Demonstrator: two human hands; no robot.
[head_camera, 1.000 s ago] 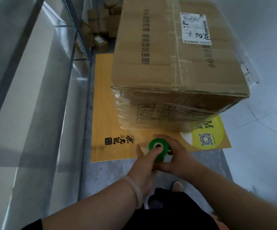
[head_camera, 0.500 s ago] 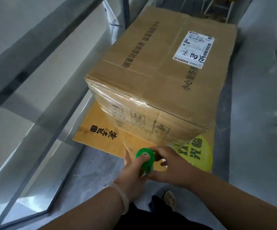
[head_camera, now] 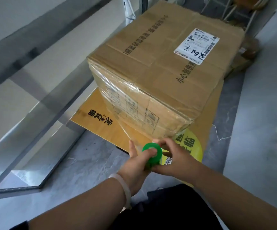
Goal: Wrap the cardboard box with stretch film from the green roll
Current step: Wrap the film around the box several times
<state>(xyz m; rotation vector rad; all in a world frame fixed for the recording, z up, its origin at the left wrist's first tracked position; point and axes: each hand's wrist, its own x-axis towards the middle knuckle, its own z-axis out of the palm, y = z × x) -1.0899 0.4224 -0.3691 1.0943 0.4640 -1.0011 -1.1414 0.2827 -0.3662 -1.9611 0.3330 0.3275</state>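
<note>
Head view: a large cardboard box (head_camera: 159, 72) stands on a flat orange printed sheet (head_camera: 101, 123) that lies on the grey floor (head_camera: 84, 163). The box takes up most of the sheet, with one lower corner pointing toward the sheet's near edge. A white shipping label (head_camera: 197, 45) is stuck on the box top, toward its far right side. Glossy, wrinkled stretch film (head_camera: 127, 130) covers the box's near-left face, and a clear band of it runs from that face down to the green roll (head_camera: 151, 151).

The roll is held in the air over the near edge of the sheet, just in front of the box's near corner, beside a yellow round print (head_camera: 192, 146) on the sheet. Both hands are together on it. The left hand (head_camera: 137, 165) grips it from the left with a fingertip at the open core and the thumb sticking up beside the film. The right hand (head_camera: 175, 160) is curled round it from the right, with fingers at its top and underside. A pale wristband (head_camera: 124, 185) sits on the left wrist.

A glass panel in a metal frame (head_camera: 35, 146) runs along the left edge of the floor, close to the sheet's left corner.
</note>
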